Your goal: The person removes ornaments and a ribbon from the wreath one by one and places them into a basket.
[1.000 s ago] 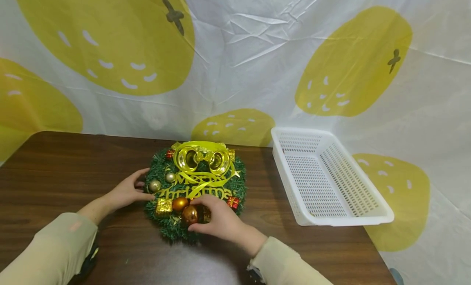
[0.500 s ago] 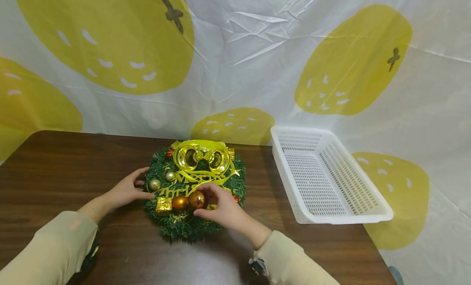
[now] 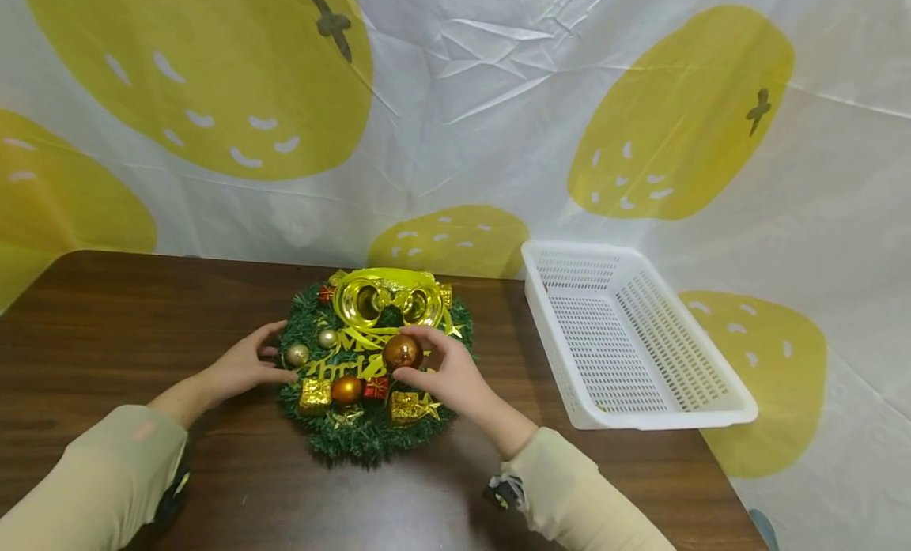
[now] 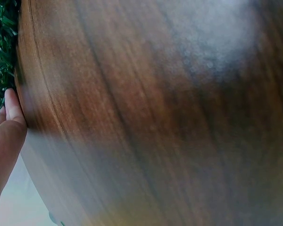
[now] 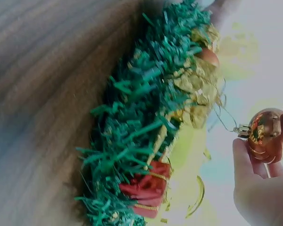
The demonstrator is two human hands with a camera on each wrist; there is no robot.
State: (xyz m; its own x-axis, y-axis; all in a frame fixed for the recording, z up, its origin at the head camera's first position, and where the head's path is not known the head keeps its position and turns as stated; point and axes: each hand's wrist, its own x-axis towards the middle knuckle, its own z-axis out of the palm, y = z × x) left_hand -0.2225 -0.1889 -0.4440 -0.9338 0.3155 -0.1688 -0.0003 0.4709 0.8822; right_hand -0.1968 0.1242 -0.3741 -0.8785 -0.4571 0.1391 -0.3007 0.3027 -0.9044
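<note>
A green Christmas wreath (image 3: 370,444) lies on the brown table, decorated with gold and red gift boxes, small balls, stars, gold lettering and a pair of gold bells (image 3: 387,302). My left hand (image 3: 249,365) grips the wreath's left edge with thumb and fingers; in the left wrist view the fingertips (image 4: 13,106) meet the green tinsel. My right hand (image 3: 455,373) holds a shiny copper Christmas ball (image 3: 402,352) between thumb and fingers, raised above the lettering. The right wrist view shows its gold cap with a thin thread loop (image 5: 224,120) stretching toward the wreath.
At the right of the table stands a white perforated plastic basket (image 3: 562,377). A white cloth with yellow fruit prints (image 3: 455,156) hangs behind the table. A smaller orange ball (image 3: 347,390) and a red gift box (image 3: 376,388) sit on the wreath's lower part.
My right hand has lifted the copper ball off the wreath's lower part, upward and to the right, uncovering a red box and a gold box. The left hand has stayed at the edge.
</note>
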